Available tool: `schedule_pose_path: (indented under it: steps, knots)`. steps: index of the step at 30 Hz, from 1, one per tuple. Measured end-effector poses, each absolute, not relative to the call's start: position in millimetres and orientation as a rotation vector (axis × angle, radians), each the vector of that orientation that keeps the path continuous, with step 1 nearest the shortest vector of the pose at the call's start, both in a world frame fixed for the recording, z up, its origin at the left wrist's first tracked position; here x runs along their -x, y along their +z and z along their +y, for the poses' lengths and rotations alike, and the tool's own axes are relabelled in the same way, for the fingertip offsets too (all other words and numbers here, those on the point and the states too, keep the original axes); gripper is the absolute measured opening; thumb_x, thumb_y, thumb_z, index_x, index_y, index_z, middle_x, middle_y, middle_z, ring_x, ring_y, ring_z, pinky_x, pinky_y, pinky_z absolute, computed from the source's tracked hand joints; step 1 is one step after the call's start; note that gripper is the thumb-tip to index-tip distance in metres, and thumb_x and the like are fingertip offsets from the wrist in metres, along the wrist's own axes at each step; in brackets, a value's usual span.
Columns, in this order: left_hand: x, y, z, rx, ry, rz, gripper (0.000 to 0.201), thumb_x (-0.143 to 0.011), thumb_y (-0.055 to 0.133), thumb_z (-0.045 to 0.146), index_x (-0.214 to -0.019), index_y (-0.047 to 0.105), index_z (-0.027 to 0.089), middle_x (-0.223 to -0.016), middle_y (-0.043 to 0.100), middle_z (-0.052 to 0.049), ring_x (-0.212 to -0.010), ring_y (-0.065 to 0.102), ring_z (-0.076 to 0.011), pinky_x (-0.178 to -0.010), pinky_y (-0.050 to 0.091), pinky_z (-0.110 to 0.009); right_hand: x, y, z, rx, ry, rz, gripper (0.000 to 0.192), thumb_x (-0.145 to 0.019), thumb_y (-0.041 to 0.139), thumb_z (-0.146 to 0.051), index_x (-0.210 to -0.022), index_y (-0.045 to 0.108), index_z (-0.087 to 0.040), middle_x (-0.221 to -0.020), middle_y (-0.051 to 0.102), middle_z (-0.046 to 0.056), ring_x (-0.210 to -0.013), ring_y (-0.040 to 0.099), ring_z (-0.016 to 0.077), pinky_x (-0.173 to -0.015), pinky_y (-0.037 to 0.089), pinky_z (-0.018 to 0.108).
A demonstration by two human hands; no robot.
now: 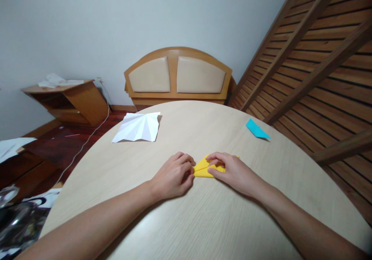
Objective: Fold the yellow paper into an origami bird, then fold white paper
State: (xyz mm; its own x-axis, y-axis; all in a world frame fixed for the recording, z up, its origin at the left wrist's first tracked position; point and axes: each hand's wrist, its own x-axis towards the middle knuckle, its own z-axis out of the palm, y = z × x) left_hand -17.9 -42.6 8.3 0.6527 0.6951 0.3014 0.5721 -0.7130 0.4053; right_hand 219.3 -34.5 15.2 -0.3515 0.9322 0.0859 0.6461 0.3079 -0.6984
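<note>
A folded piece of yellow origami paper [201, 169] lies on the round table, narrowing to a point at its left and showing a crease along its middle. My left hand [175, 176] has its fingers curled and pinched at that left tip, which they hide. On the paper's right part rests my right hand [234, 174], its thumb on the near side and its bent fingers on the far side, holding the paper against the tabletop. The palm and fingers cover much of the right end.
The round wooden table [186, 124] bears a creased white paper [138, 127] at back left and a folded blue paper [257, 129] at back right. Beyond stand a headboard [178, 74] and a low cabinet [78, 103]. Slatted wood [319, 70] rises at the right.
</note>
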Motion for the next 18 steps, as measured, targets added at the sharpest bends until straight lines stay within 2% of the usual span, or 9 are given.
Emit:
schedule_pose_path:
  steps: [3,6,8,11,14,18]
  knots:
    - [18.5,9.1,-41.1,-2.642,0.626,0.925,0.010,-0.087,0.056,0.016,-0.094,0.064,0.017,-0.118,0.067,-0.009,-0.108,0.057,-0.0245,-0.096,0.049,-0.040,-218.8,12.1,-33.3,1.410,0.723,-2.127,0.023,-0.083,0.066,-0.022,-0.104,0.073,-0.020,-0.109,0.075,0.009,-0.099,0.070,0.0234,-0.091,0.053,0.037]
    - [19.6,9.8,-40.7,-2.709,0.572,0.813,0.035,-0.087,0.054,0.011,-0.120,0.062,0.021,-0.125,0.067,-0.006,-0.117,0.056,-0.0239,-0.101,0.047,-0.040,-217.2,13.4,-33.1,1.410,0.696,-2.158,0.020,-0.086,0.063,-0.022,-0.101,0.075,-0.019,-0.105,0.075,0.009,-0.099,0.070,0.0242,-0.090,0.053,0.038]
    - [20.5,10.4,-40.7,-2.756,0.515,0.774,0.043,-0.090,0.053,0.011,-0.130,0.059,0.025,-0.127,0.067,-0.005,-0.118,0.057,-0.0234,-0.101,0.047,-0.040,-216.1,14.4,-33.0,1.414,0.690,-2.160,0.019,-0.086,0.062,-0.021,-0.101,0.075,-0.019,-0.103,0.075,0.009,-0.097,0.070,0.0240,-0.089,0.053,0.039]
    - [21.5,12.0,-41.3,-2.814,0.460,0.773,0.035,-0.096,0.051,0.016,-0.128,0.063,0.026,-0.126,0.068,-0.005,-0.120,0.058,-0.0238,-0.101,0.047,-0.041,-215.5,13.9,-32.6,1.432,0.674,-2.143,0.020,-0.085,0.063,-0.019,-0.101,0.074,-0.019,-0.102,0.075,0.009,-0.096,0.069,0.0233,-0.088,0.053,0.039]
    - [21.3,14.4,-43.1,-2.839,0.437,0.773,0.033,-0.096,0.051,0.018,-0.127,0.064,0.023,-0.125,0.068,-0.007,-0.120,0.058,-0.0241,-0.103,0.046,-0.041,-217.3,13.1,-32.0,1.460,0.655,-2.152,0.020,-0.083,0.066,-0.018,-0.102,0.072,-0.018,-0.101,0.074,0.008,-0.097,0.068,0.0233,-0.089,0.052,0.038]
    - [19.8,16.6,-45.9,-2.857,0.427,0.750,0.034,-0.095,0.050,0.021,-0.127,0.062,0.018,-0.124,0.068,-0.010,-0.119,0.060,-0.0248,-0.104,0.046,-0.041,-223.1,13.8,-30.3,1.451,0.627,-2.193,0.018,-0.087,0.061,-0.015,-0.102,0.069,-0.018,-0.101,0.074,0.008,-0.102,0.067,0.0236,-0.092,0.049,0.040]
